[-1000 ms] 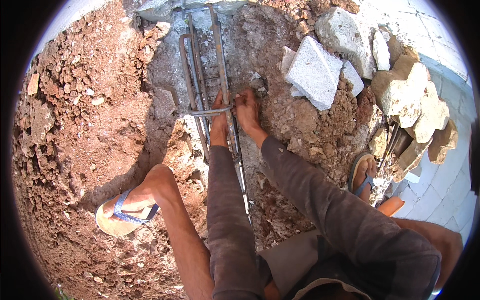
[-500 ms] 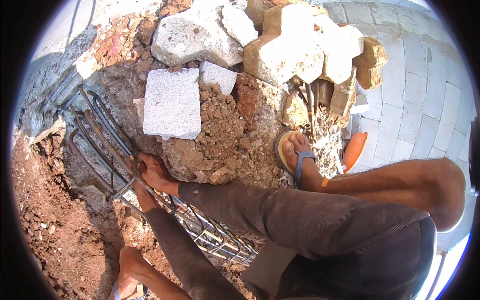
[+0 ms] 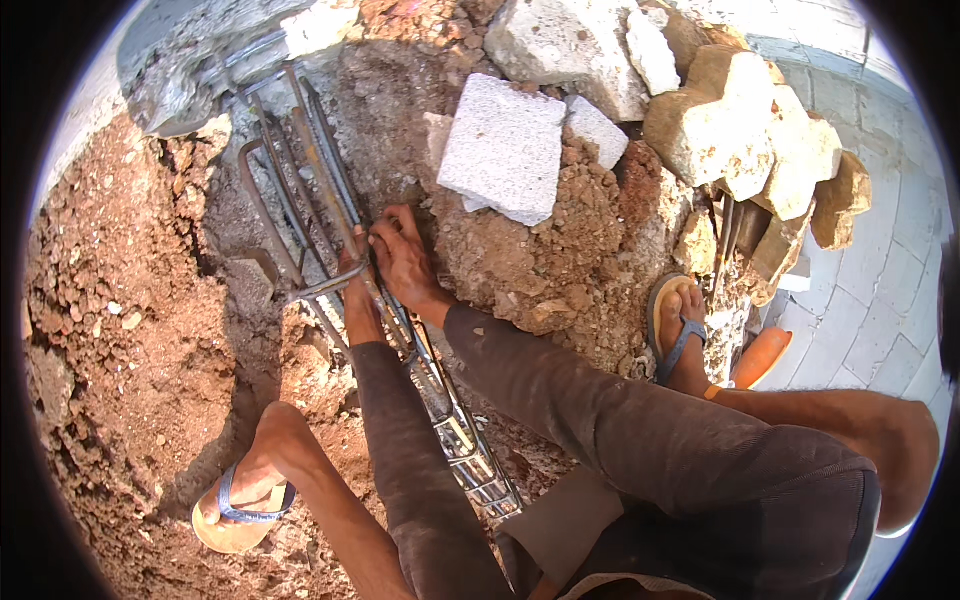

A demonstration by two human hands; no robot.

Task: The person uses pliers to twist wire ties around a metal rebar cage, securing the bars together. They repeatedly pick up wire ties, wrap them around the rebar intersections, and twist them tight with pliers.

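A long rebar cage (image 3: 455, 430) of rusty rods and square stirrups lies in the dug soil between my feet, running from the far left down toward my body. My left hand (image 3: 357, 290) is closed round a long rod of the cage where a bent steel stirrup (image 3: 325, 284) crosses it; part of its fingers is hidden behind the steel. Right beside it, along the cage's right side, is my right hand (image 3: 405, 262), its fingers bent inward against the rods. Whatever its fingertips pinch, if anything, is too small to make out.
A pale rectangular block (image 3: 503, 150) rests on loose soil beyond my hands. Large rough stones (image 3: 715, 130) are piled at the far right, next to a grey block wall (image 3: 870, 230). An orange object (image 3: 763, 357) lies by my right sandal (image 3: 680, 335). Crumbly earth (image 3: 120, 380) rises at left.
The whole view has turned, so cage, block and stones now appear farther right and higher. My left foot shows more fully. Both hands stay at the same crossing, the right one slightly more spread.
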